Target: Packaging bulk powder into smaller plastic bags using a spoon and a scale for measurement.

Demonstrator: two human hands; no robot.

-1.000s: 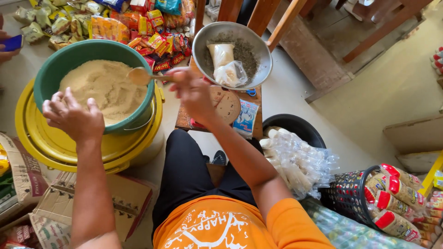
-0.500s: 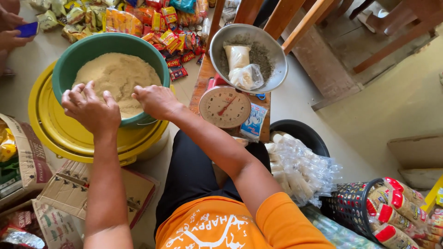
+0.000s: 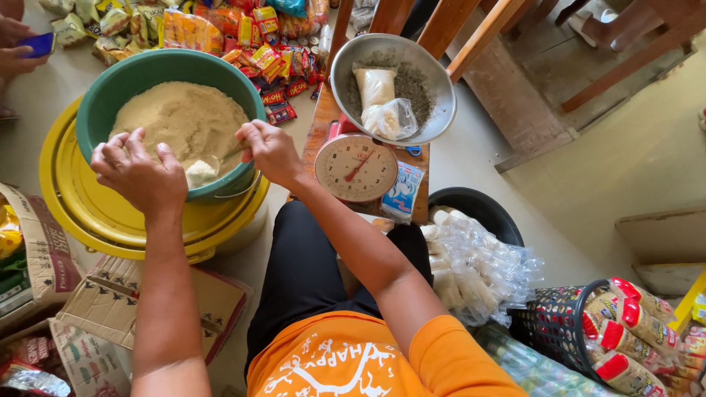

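We log the left hand (image 3: 140, 175): palm down, fingers curled over the near rim of the round green plastic basin (image 3: 103, 110), gripping a small clear bag (image 3: 200, 173) largely hidden beneath it. Right hand (image 3: 268, 151): wrist bent, fingers pinched shut on a thin spoon handle (image 3: 234, 153) whose bowl we can barely make out. Pale tan granular powder (image 3: 180, 117) fills the basin, which sits on a yellow round lid (image 3: 88, 213). Both forearms extend upward from the lower edge.

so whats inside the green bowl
A heap of pale tan powder fills the green bowl. The left hand and right hand hide its near rim; the bottom is covered.
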